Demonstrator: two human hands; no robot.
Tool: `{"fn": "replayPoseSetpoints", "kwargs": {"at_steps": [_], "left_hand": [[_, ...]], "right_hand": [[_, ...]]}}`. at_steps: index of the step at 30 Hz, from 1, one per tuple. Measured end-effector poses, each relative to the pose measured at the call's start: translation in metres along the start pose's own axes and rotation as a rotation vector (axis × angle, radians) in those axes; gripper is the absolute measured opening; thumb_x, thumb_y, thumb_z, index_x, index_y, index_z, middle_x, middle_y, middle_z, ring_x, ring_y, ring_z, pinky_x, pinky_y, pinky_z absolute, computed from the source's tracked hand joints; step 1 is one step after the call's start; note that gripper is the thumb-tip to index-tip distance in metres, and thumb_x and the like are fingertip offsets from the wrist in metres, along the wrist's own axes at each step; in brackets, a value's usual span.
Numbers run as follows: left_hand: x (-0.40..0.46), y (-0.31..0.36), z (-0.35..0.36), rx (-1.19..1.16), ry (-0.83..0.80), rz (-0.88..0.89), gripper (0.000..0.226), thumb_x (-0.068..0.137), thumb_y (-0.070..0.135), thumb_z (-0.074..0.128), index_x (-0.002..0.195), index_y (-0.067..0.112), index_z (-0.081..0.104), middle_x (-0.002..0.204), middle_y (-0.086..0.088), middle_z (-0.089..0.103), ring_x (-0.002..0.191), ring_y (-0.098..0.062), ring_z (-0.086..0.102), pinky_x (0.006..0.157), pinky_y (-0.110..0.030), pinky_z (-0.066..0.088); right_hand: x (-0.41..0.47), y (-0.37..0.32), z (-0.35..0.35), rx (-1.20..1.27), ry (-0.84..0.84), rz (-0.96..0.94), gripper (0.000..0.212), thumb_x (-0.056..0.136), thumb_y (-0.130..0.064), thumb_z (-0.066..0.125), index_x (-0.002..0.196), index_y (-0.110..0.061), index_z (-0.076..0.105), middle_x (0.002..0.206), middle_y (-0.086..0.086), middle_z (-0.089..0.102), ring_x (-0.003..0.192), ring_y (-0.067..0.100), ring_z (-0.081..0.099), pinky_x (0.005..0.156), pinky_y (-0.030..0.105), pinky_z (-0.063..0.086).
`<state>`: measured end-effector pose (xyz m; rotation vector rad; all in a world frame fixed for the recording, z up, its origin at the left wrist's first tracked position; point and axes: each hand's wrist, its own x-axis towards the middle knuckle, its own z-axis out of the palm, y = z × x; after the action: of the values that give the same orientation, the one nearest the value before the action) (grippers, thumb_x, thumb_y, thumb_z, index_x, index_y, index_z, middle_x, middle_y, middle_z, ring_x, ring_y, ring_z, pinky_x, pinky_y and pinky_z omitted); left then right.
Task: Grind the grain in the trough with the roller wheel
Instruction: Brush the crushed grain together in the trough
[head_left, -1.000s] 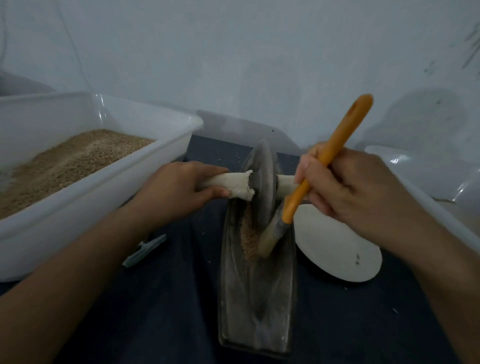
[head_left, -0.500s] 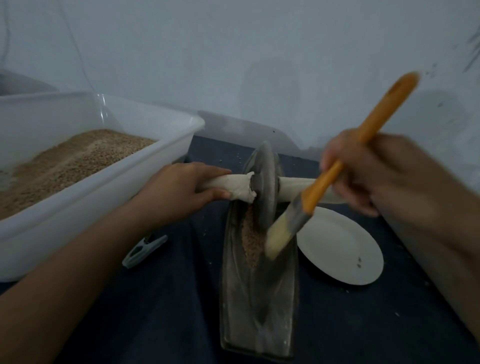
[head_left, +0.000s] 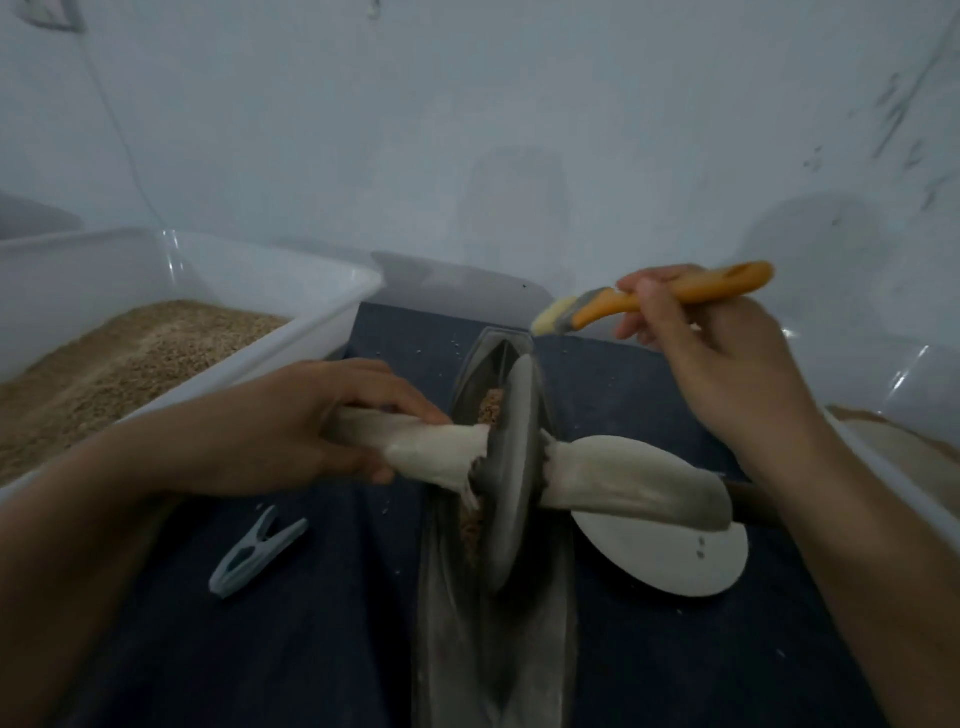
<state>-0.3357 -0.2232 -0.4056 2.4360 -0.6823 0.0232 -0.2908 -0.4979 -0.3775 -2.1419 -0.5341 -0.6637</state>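
The left hand (head_left: 291, 426) is wrapping its fingers and thumb round the cloth-bound left end of the axle (head_left: 415, 449), gripping it just beside the roller wheel (head_left: 511, 467). The wheel is standing on edge in the trough (head_left: 498, 623), tilted slightly, with its rim sitting in the channel. Grain (head_left: 491, 408) is lying in the trough on the far side of the wheel and also close under the axle on the near side; how much is lying beneath the wheel itself cannot be told, as the disc is hiding it. The right end of the axle, also cloth-wrapped, is projecting free over the white plate (head_left: 675, 561), with no hand on it.

The right hand (head_left: 711, 364) is raised well above and beyond the trough, pinching the orange handle of a brush (head_left: 649, 301) between curled fingers and thumb, bristles pointing left over the trough's far tip.

A white tub (head_left: 322, 317) holding grain is sitting to the left. A clothes peg (head_left: 254, 556) is lying on the dark cloth (head_left: 311, 649) near the trough.
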Motion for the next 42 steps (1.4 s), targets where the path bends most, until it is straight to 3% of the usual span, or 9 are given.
{"fn": "replayPoseSetpoints", "kwargs": {"at_steps": [5, 11, 18, 21, 25, 29, 32, 35, 42], "left_hand": [[-0.005, 0.011, 0.001, -0.037, 0.040, -0.023, 0.051, 0.058, 0.048, 0.066, 0.108, 0.038, 0.065, 0.105, 0.022, 0.061, 0.102, 0.002, 0.057, 0.092, -0.029, 0.046], [-0.008, 0.015, 0.000, -0.027, 0.027, -0.055, 0.064, 0.051, 0.057, 0.061, 0.110, 0.032, 0.066, 0.101, 0.025, 0.059, 0.101, 0.006, 0.056, 0.091, -0.021, 0.045], [-0.006, 0.012, 0.003, -0.023, 0.042, -0.036, 0.067, 0.049, 0.063, 0.057, 0.108, 0.033, 0.067, 0.099, 0.029, 0.060, 0.099, 0.007, 0.056, 0.089, -0.020, 0.046], [-0.006, 0.011, 0.004, -0.009, 0.046, -0.036, 0.067, 0.050, 0.063, 0.058, 0.108, 0.032, 0.068, 0.102, 0.026, 0.061, 0.099, 0.007, 0.056, 0.089, -0.021, 0.046], [-0.006, 0.010, 0.005, -0.048, 0.038, -0.020, 0.054, 0.051, 0.063, 0.058, 0.102, 0.046, 0.063, 0.101, 0.033, 0.059, 0.098, 0.010, 0.056, 0.086, -0.013, 0.044], [-0.005, 0.008, 0.005, -0.028, 0.035, -0.007, 0.056, 0.052, 0.063, 0.057, 0.107, 0.053, 0.053, 0.103, 0.037, 0.057, 0.099, 0.011, 0.055, 0.084, -0.014, 0.045], [-0.005, 0.007, 0.005, -0.023, 0.038, 0.007, 0.050, 0.060, 0.061, 0.065, 0.108, 0.052, 0.053, 0.105, 0.035, 0.057, 0.099, 0.012, 0.055, 0.083, -0.013, 0.045], [-0.005, 0.005, 0.006, -0.004, 0.041, 0.011, 0.048, 0.063, 0.055, 0.069, 0.108, 0.055, 0.051, 0.104, 0.039, 0.055, 0.099, 0.014, 0.054, 0.082, -0.008, 0.044], [-0.006, 0.006, 0.006, -0.016, 0.047, 0.006, 0.044, 0.066, 0.062, 0.070, 0.106, 0.055, 0.052, 0.105, 0.037, 0.056, 0.097, 0.014, 0.054, 0.082, -0.009, 0.044]], "right_hand": [[-0.002, 0.014, 0.007, -0.027, -0.155, -0.012, 0.012, 0.094, -0.032, 0.047, 0.098, -0.038, 0.057, 0.081, -0.020, 0.067, 0.084, -0.004, 0.061, 0.074, 0.014, 0.046], [0.000, 0.026, 0.018, -0.119, -0.272, -0.024, 0.015, 0.094, -0.031, 0.047, 0.103, -0.035, 0.059, 0.091, -0.013, 0.067, 0.089, 0.004, 0.061, 0.079, 0.025, 0.047], [-0.005, 0.030, 0.023, -0.168, -0.447, -0.045, 0.020, 0.094, -0.035, 0.044, 0.105, -0.037, 0.061, 0.100, -0.018, 0.066, 0.089, -0.004, 0.059, 0.077, 0.018, 0.046], [-0.002, 0.023, 0.016, -0.097, -0.434, -0.053, 0.022, 0.094, -0.032, 0.042, 0.095, -0.036, 0.064, 0.083, -0.016, 0.069, 0.081, -0.003, 0.063, 0.075, 0.016, 0.048], [0.000, 0.017, 0.007, -0.119, -0.245, -0.099, 0.021, 0.093, -0.035, 0.042, 0.092, -0.039, 0.063, 0.073, -0.019, 0.067, 0.076, -0.006, 0.060, 0.067, 0.006, 0.042], [-0.003, 0.022, 0.018, -0.218, -0.300, -0.088, 0.020, 0.094, -0.036, 0.043, 0.099, -0.037, 0.062, 0.090, -0.013, 0.067, 0.078, 0.002, 0.059, 0.071, 0.021, 0.046], [-0.006, 0.023, 0.023, -0.243, -0.450, -0.096, 0.022, 0.095, -0.037, 0.043, 0.104, -0.038, 0.062, 0.095, -0.019, 0.066, 0.081, -0.007, 0.057, 0.067, 0.008, 0.040], [-0.005, 0.018, 0.017, -0.182, -0.516, -0.104, 0.026, 0.094, -0.038, 0.040, 0.102, -0.037, 0.064, 0.092, -0.021, 0.066, 0.083, -0.006, 0.060, 0.075, 0.017, 0.047], [-0.005, 0.012, 0.012, -0.197, -0.309, -0.137, 0.024, 0.092, -0.039, 0.041, 0.098, -0.037, 0.064, 0.082, -0.017, 0.066, 0.076, 0.000, 0.061, 0.069, 0.014, 0.046]]}}
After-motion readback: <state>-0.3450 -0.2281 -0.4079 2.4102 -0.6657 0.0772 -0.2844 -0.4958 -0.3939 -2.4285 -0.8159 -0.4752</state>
